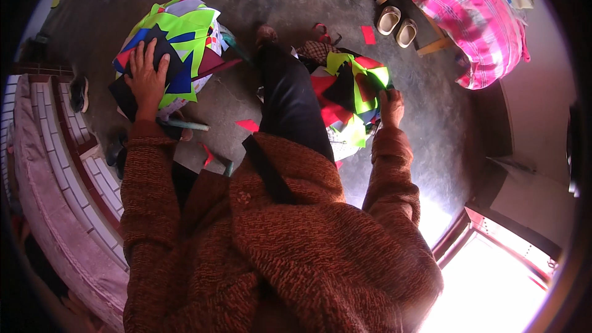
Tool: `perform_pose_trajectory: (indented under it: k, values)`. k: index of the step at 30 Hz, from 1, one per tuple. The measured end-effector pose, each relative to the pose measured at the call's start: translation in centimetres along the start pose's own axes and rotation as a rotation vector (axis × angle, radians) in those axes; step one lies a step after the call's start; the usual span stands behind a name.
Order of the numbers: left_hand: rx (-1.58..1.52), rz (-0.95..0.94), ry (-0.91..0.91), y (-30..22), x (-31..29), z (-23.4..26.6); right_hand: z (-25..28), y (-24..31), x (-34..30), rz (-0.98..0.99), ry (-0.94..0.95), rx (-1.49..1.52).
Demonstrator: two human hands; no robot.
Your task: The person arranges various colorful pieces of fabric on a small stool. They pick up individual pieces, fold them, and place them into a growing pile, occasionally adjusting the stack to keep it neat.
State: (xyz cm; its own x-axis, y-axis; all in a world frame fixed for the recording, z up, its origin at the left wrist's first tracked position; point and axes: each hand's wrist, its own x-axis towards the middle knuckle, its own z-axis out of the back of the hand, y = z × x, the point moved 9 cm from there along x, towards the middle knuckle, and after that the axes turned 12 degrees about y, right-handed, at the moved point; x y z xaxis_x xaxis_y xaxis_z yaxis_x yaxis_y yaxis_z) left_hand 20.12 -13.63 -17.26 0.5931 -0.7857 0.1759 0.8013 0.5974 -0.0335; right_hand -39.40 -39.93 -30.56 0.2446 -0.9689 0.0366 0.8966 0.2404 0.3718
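My left hand [148, 77] lies spread on a heap of fabric scraps [200, 21] in neon yellow-green, black, blue, red and maroon, piled in a light patterned container or bag at the left. Under the palm is a black scrap [161, 46]. At the right, a second heap of similar scraps [348, 89] sits on the other side of my leg. My right hand [392, 109] has its fingers curled at that heap's right edge, against dark cloth; what is between them is hidden. A black strip [269, 169] lies across my lap.
Red scraps [368, 35] are scattered on the grey floor [246, 0]. A pair of beige clogs [398, 26] stands beside a wooden-legged seat covered in pink plaid cloth [456, 18]. White brickwork [68, 154] runs along the left, with a dark shoe [79, 94] near it. Bright light enters the doorway [487, 283].
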Motion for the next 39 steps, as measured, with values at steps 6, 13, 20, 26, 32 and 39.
perform_pose_trajectory:
  k: [6,13,20,26,32,39]
  values:
    - [-0.028,0.002,0.003,0.0,0.0,0.1,0.1,4.6,-0.5,0.201,-0.025,-0.216]
    - [-0.034,-0.004,0.003,0.1,-0.1,0.2,-5.8,4.8,-2.6,0.031,0.249,-0.046]
    - [-0.034,-0.011,-0.013,-0.1,-0.1,0.2,-7.7,3.4,-1.6,-0.042,0.402,-0.223]
    - [-0.081,-0.008,0.004,-0.2,-0.3,0.5,-6.7,6.0,-1.8,-0.065,0.441,-0.265]
    - [-0.091,-0.011,0.004,-0.4,-0.2,0.6,-8.0,4.1,-1.3,-0.088,0.476,-0.307]
    - [-0.065,-0.014,-0.032,0.0,-0.1,0.3,-7.3,2.1,-0.3,-0.012,0.339,-0.158]
